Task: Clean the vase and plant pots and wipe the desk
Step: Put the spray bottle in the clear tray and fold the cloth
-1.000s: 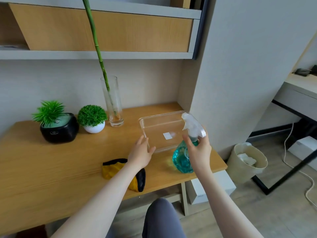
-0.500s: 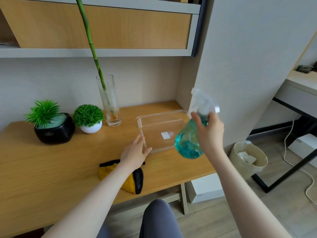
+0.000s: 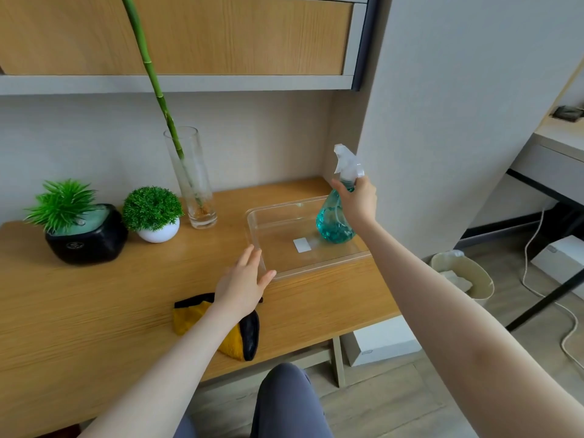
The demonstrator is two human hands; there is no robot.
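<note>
My right hand (image 3: 357, 200) grips the neck of a teal spray bottle (image 3: 333, 219) with a white trigger head, held above the right part of a clear plastic tray (image 3: 303, 273). My left hand (image 3: 243, 282) hovers open, fingers spread, by the tray's near left corner and over a yellow and black cloth (image 3: 235, 336). At the back of the wooden desk (image 3: 94, 311) stand a tall glass vase (image 3: 192, 181) with a bamboo stalk, a small white pot (image 3: 158, 232) with a round green plant, and a black pot (image 3: 87, 238) with spiky green leaves.
A shelf with a wooden cabinet front (image 3: 221, 36) hangs above the desk. A grey wall panel (image 3: 458, 105) closes the right side. A beige waste bin (image 3: 464, 276), white boxes (image 3: 379, 343) and a cable (image 3: 534, 273) are on the floor to the right.
My right hand lifted the spray bottle off the desk's front right part and carried it back over the tray. My left hand stayed near the tray's corner.
</note>
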